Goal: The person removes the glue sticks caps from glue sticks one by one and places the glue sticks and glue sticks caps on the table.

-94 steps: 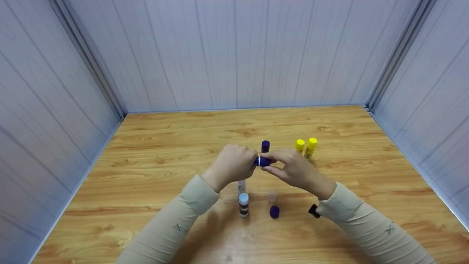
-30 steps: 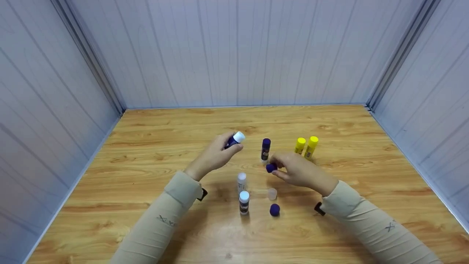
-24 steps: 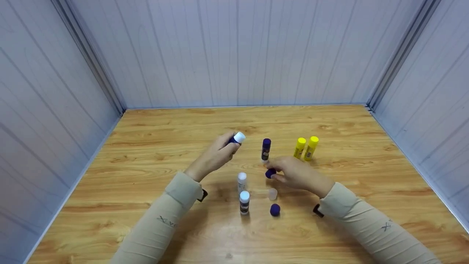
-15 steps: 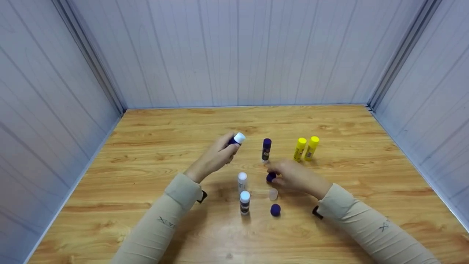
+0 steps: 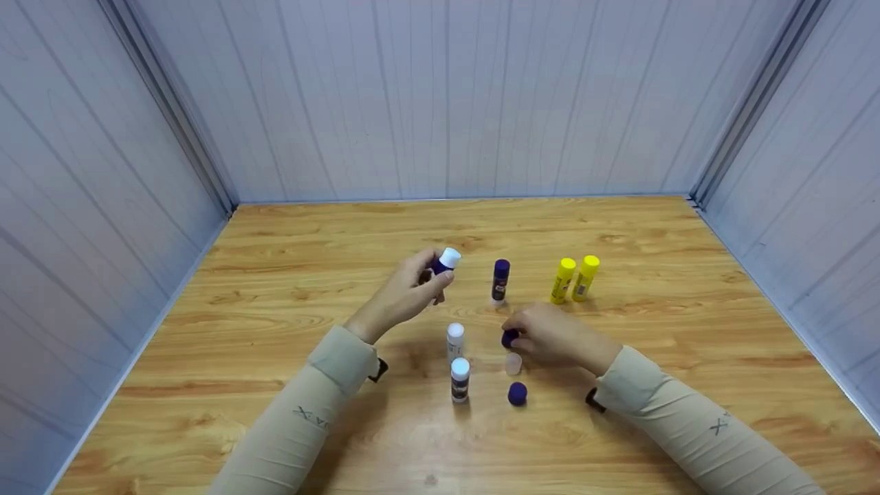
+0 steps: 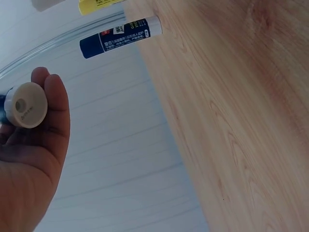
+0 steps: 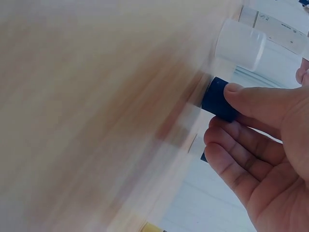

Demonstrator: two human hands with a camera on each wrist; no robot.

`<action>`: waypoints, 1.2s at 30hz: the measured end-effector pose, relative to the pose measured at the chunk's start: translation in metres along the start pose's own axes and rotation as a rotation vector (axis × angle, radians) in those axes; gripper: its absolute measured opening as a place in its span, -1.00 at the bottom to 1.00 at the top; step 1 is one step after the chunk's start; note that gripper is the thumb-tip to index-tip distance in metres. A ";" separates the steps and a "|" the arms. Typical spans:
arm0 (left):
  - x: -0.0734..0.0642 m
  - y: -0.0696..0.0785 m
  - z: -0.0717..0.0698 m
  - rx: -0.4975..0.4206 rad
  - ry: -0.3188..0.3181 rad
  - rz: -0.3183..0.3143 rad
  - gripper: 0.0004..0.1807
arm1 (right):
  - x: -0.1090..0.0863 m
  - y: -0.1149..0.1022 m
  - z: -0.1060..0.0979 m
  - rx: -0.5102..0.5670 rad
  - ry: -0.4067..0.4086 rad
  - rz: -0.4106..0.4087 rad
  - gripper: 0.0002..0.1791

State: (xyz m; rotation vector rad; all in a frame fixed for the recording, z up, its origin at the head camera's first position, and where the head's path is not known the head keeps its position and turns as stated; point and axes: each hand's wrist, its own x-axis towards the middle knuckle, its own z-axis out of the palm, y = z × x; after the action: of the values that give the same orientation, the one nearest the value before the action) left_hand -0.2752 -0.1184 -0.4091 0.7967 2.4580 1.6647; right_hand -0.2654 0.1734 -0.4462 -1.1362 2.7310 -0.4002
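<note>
My left hand (image 5: 402,289) holds a dark blue glue stick (image 5: 445,264) tilted above the table, its white end (image 6: 33,105) facing up. In the right wrist view, a dark blue glue-stick cap (image 7: 217,99) is pinched between thumb and fingers of my right hand (image 5: 553,337), down at the tabletop. A translucent white cap (image 5: 513,364) and another dark blue cap (image 5: 518,394) stand in a row nearer to me. Behind the right hand an upright capped blue glue stick (image 5: 500,280) stands on its white end.
Two yellow glue sticks (image 5: 564,280) stand together at the back right. Left of the caps stand a white glue stick (image 5: 455,339) and a dark-labelled glue stick (image 5: 460,381) with its light end up. Pale panel walls (image 5: 440,103) enclose the wooden table (image 5: 309,240).
Both hands were together on the blue glue stick. They parted: the left took the stick left, and the right lowered the pinched cap toward me, down to the table beside the translucent cap.
</note>
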 end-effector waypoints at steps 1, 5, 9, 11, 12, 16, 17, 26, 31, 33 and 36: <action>0.000 -0.001 0.000 0.002 0.000 -0.002 -0.76 | 0.000 0.000 0.000 -0.002 -0.004 0.002 -0.80; 0.002 -0.003 0.001 0.005 0.000 -0.011 -0.74 | 0.000 0.001 0.001 -0.003 -0.003 -0.001 -0.81; 0.002 -0.004 0.002 0.013 0.005 -0.008 -0.73 | 0.001 0.001 0.000 -0.003 -0.003 -0.005 -0.83; 0.003 -0.004 0.002 0.020 0.004 -0.002 -0.73 | 0.001 0.000 0.000 0.002 -0.009 -0.001 -0.83; 0.003 -0.004 0.002 0.026 0.004 0.001 -0.73 | 0.001 0.000 0.000 0.006 -0.010 0.000 -0.84; 0.006 -0.006 0.003 0.057 0.009 0.020 -0.73 | 0.002 0.001 0.000 0.016 -0.009 -0.001 -0.86; 0.006 -0.007 0.003 0.067 0.013 0.027 -0.74 | 0.002 0.001 0.000 0.015 -0.006 -0.002 -0.86; 0.009 -0.016 0.004 0.111 0.010 0.024 -0.79 | 0.003 0.001 0.002 -0.005 0.029 -0.022 -0.89; 0.009 -0.023 0.007 0.133 -0.033 -0.038 -0.85 | 0.002 0.000 0.002 0.008 0.025 -0.011 -0.88; 0.009 -0.025 0.008 0.154 -0.054 -0.060 -0.87 | 0.002 0.000 0.002 0.013 0.021 -0.004 -0.89; 0.010 -0.028 0.009 0.181 -0.087 -0.099 -0.90 | 0.003 -0.001 0.002 0.019 0.015 0.007 -0.89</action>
State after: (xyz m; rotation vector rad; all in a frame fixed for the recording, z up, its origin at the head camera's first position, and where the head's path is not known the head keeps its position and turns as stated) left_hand -0.2911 -0.1141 -0.4353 0.7352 2.5680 1.3612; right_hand -0.2663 0.1709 -0.4477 -1.1238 2.7370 -0.4342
